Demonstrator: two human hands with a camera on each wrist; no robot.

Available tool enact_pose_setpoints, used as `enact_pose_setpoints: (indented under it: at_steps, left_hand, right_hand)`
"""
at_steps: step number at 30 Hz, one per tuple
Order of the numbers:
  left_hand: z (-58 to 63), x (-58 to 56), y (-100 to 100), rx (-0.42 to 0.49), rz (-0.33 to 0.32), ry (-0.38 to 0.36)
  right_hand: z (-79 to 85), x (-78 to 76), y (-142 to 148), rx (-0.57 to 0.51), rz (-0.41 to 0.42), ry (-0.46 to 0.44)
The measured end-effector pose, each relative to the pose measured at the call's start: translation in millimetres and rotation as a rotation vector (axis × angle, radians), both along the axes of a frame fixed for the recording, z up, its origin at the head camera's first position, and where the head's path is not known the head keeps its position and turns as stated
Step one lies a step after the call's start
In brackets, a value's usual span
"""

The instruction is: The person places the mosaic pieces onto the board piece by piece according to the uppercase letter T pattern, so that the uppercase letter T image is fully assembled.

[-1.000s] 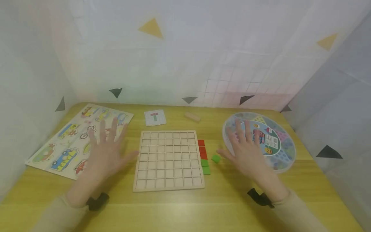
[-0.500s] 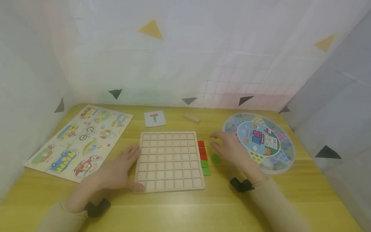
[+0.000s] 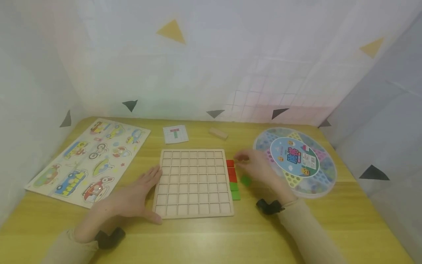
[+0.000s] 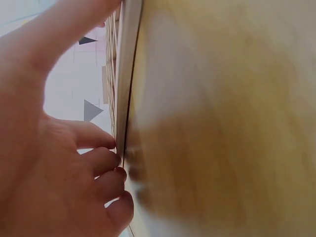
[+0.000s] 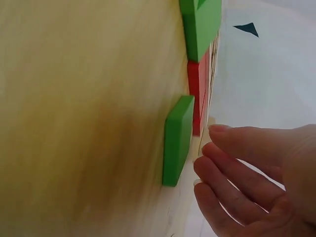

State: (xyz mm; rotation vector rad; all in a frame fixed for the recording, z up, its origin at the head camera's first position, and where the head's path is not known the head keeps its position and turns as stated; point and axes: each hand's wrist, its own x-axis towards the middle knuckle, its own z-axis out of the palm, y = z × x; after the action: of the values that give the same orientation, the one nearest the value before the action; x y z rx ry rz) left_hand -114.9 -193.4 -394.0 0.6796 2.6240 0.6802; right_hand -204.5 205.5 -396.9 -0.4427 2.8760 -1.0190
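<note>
Far left: a picture puzzle (image 3: 90,146) flat on the surface (image 3: 197,242). Next, the left hand (image 3: 128,200), fingers against the grid's (image 3: 193,178) left edge, thumb down by its near corner. Its grip is slack, steadying by touch and clasping nothing.

Behind the grid, a card (image 3: 176,134) bearing a T, red bar over green stem. To the right of that, a wooden block (image 3: 218,133), apart from everything.

Along the grid's right edge, a row: red tiles (image 3: 232,175) at the far end, green tiles (image 3: 235,195) nearer the person. Just right of the row, a loose green tile (image 3: 245,180). All the tiles in sight lie outside the grid.

Right hand (image 3: 258,168) hangs over there, thumb and fingers bent by the far red end. No tile shows in its grip; contact with the red, I cannot tell. Far right, a round game (image 3: 295,157).

My reading: pick-up stage, nothing lifted. Next move calls for a light fingertip pinch on one tile's edges, sparing its neighbours, with the left hand keeping the grid steady.
</note>
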Motion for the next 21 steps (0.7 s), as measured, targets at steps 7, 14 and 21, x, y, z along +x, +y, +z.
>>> enact_pose_setpoints:
  at_steps: [7,14,21]
  left_hand:
    - [-0.4,-0.4,0.6,0.023,-0.002,-0.012]
    - [0.1,-0.1,0.9,0.018,0.003,-0.015]
    - [-2.7,-0.4,-1.4,0.014,-0.007,-0.007]
  right_hand:
    - [-6.9,-1.9,-0.8,-0.029,0.030,-0.019]
    - [-12.0,-4.8,-1.2,-0.014,0.030,0.011]
    - [-13.7,-5.5,0.2,-0.005,0.026,0.036]
